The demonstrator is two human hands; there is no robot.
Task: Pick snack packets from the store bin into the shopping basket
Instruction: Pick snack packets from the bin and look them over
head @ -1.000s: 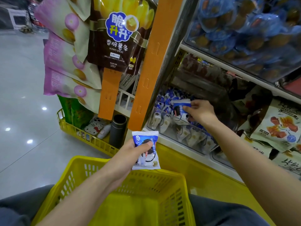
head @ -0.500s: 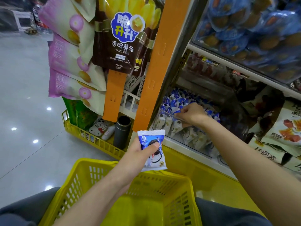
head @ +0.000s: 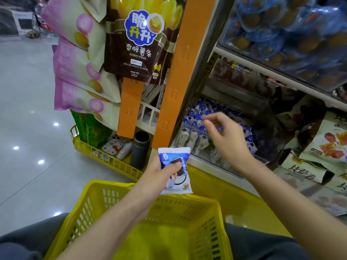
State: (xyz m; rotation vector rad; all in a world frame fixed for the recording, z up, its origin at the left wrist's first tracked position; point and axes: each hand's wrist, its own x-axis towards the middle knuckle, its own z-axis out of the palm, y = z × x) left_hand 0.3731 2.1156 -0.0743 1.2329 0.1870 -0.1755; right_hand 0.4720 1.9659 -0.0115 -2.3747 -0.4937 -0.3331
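My left hand (head: 156, 176) holds a blue and white snack packet (head: 178, 182) upright, thumb across its front, just above the far rim of the yellow shopping basket (head: 187, 200). The basket rests on my lap, and its inside looks bare. My right hand (head: 227, 139) hovers over the clear store bin (head: 193, 141), which is full of the same blue and white packets. Its fingers are loosely curled and nothing shows between them.
An orange hanging strip (head: 180, 72) and a brown potato-stick bag (head: 139, 44) hang left of the bin, beside pink bags (head: 75, 72). A low yellow wire rack (head: 105, 158) holds a dark cylinder (head: 139, 149). Larger snack bags (head: 330, 139) lie at right; tiled floor spreads left.
My right hand held a packet over the bin, dipped into the bin, and has now risen with nothing in its fingers. My left hand keeps its packet above the basket.
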